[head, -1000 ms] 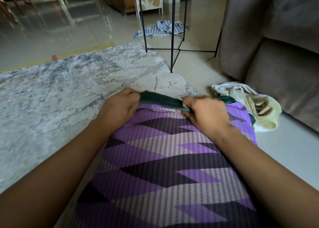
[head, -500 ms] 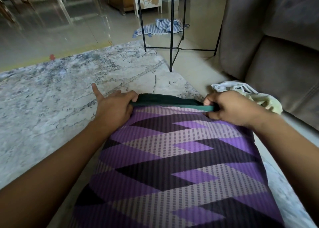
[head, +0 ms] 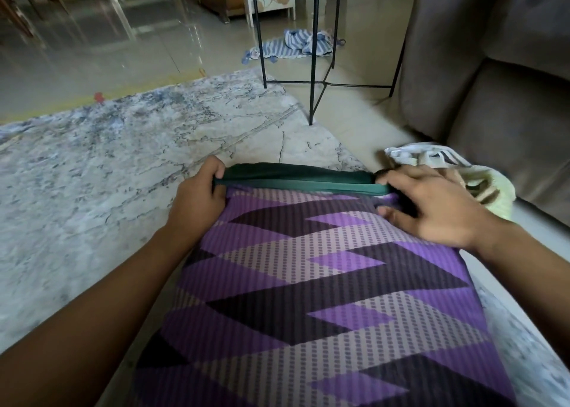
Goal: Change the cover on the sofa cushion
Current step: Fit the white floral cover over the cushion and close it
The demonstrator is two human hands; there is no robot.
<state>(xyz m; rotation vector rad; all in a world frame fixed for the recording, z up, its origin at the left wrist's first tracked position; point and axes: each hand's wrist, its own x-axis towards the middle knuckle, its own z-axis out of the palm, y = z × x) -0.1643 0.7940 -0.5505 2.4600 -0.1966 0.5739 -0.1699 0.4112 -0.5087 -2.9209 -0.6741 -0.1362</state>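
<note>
Left hand (head: 197,200) curled tight round the green cushion (head: 296,176) edge, right hand (head: 438,212) pinching its other end, purple zigzag cover (head: 324,283) beneath

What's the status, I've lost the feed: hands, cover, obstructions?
Left hand grips green cushion edge, left end. Right hand pinches right end, thumb on purple cover. Green edge pokes out of cover's mouth. Beside right hand, pale cloth; nothing blocking.
</note>
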